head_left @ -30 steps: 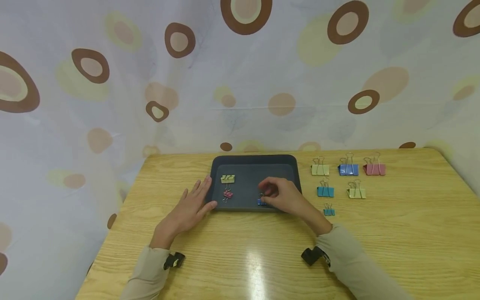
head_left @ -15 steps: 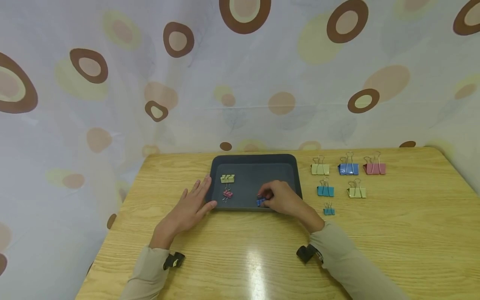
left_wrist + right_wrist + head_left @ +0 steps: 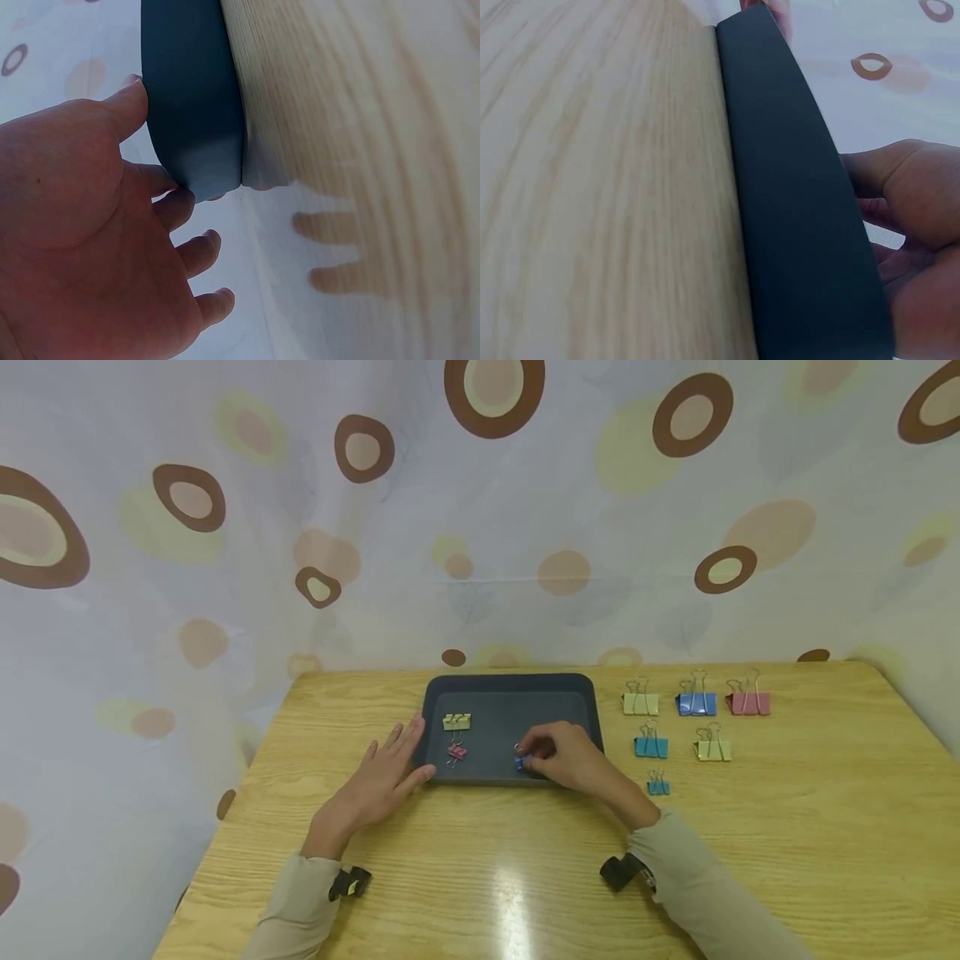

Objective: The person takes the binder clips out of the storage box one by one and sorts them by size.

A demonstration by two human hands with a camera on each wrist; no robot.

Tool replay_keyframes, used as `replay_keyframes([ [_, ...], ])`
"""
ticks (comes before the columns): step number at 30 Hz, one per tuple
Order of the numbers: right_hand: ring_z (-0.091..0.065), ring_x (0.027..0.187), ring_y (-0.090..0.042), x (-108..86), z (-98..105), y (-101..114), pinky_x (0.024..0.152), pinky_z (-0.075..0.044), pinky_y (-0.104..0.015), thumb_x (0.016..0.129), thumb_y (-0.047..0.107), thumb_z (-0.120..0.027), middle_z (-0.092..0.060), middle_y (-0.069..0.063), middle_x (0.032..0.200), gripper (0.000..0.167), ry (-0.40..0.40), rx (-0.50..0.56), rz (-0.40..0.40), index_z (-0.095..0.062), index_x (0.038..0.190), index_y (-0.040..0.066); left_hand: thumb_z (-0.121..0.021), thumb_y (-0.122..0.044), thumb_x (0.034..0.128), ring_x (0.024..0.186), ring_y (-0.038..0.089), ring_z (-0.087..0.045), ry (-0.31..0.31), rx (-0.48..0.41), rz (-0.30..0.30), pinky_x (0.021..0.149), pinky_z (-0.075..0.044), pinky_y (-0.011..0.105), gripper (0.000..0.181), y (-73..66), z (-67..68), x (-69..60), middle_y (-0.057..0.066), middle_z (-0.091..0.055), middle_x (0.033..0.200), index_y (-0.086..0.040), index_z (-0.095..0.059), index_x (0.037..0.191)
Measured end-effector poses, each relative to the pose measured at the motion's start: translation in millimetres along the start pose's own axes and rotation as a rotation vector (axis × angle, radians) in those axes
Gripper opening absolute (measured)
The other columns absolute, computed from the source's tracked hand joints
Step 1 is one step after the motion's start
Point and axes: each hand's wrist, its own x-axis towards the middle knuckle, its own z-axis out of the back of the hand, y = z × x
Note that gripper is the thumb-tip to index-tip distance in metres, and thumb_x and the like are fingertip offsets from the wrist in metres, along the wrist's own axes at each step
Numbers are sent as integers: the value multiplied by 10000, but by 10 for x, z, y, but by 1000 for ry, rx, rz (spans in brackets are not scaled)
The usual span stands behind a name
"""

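Tilted slightly since a second ago: small blue metal binder clip [image 3: 522, 762], inside the dark grey rectangular tray [image 3: 497, 714] by its near edge. Pinched by the right hand [image 3: 570, 757], a fingertip hold apt for so small an item; forearm reaching over the tray's near right corner. Left hand [image 3: 377, 782]: grasping nothing, fingers extended, touching the tray's left side, likely steadying it. Tray's left part: yellow metal clip [image 3: 457, 722], pink metal clip [image 3: 457, 751]. Right of tray: six multicoloured metal binder clips [image 3: 652, 747], rows apparently graded by size.
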Motion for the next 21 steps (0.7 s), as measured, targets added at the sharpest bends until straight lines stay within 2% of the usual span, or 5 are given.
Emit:
replay_keyframes([
  [10,-715,894,-210,-111,210,21,772,-589,-317,925,15,-743,-738,-80,1062,101,-21,92,35,-763,1009,66,-453,-432,1099,1558,404,-85,3,8,2,1191,-68,690,764,-6,15,9,118,-80,1710,-44,-92,1649],
  [21,-728,905,-227,-332,309,-96,758,-595,-269,918,23,-762,-742,-120,1068,105,-86,169,37,-753,1023,33,-449,-438,1099,1562,388,-68,17,5,5,1192,-63,688,766,-16,16,10,105,-74,1710,-49,-85,1650],
])
